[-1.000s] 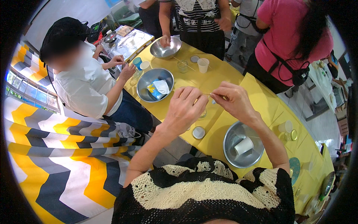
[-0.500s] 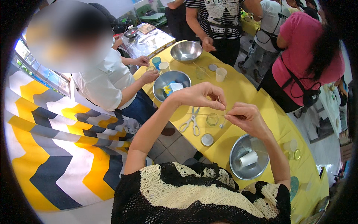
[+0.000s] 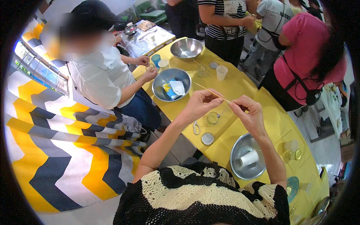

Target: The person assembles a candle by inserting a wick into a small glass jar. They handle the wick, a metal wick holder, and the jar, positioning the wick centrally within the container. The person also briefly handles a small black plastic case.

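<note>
My left hand is closed in a pinch round a thin wooden stick, which slants up to the left past the fingers. At the stick's right end, my right hand pinches a thin pale string, with thumb and forefinger close to the stick's tip. The string appears to hang toward a small pale piece above a clear glass jar. Below the left hand, white-handled scissors are partly hidden by that hand. A round lid lies nearer me on the yellow-covered table.
A steel bowl with a white cup stands near my right forearm. Farther off are a bowl holding a packet, another bowl and cups. A co-worker handles something at the left; other people stand behind.
My left hand has moved down and left, now covering most of the scissors, and the wooden stick shows clearly in it. My right hand has shifted slightly. The person in stripes has turned aside.
</note>
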### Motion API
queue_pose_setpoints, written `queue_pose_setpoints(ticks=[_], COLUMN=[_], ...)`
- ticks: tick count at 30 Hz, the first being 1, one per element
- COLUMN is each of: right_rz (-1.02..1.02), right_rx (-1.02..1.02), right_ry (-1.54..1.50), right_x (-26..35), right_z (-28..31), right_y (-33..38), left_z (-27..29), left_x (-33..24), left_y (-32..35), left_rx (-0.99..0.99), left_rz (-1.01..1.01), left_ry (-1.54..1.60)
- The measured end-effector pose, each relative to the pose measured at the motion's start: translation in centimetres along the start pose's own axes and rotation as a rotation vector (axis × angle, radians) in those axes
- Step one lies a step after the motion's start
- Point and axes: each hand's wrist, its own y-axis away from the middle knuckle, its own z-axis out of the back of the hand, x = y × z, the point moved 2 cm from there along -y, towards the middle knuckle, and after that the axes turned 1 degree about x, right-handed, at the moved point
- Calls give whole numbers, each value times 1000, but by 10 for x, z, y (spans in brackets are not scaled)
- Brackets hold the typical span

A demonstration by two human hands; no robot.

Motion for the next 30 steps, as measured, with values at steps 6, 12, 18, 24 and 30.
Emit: queue_pose_setpoints(ticks=[6, 12, 18, 24, 30], right_rz=[9, 35, -63, -104, -134], right_rx=[-59, -112, -59, -14, 14], right_ry=[-23, -9, -68, -95, -96], right_x=[-5, -6, -11, -1, -40], right_z=[0, -1, 3, 4, -7], right_y=[-1, 0, -3, -11, -18], left_z=[-12, -24, -24, -19, -2], left_x=[-10, -5, -10, -2, 27], left_y=[10, 10, 9, 3, -5], left_rx=[-184, -112, -98, -93, -127], left_rz=[-26, 126, 110, -6, -25], left_ry=[-172, -17, -166, -15, -263])
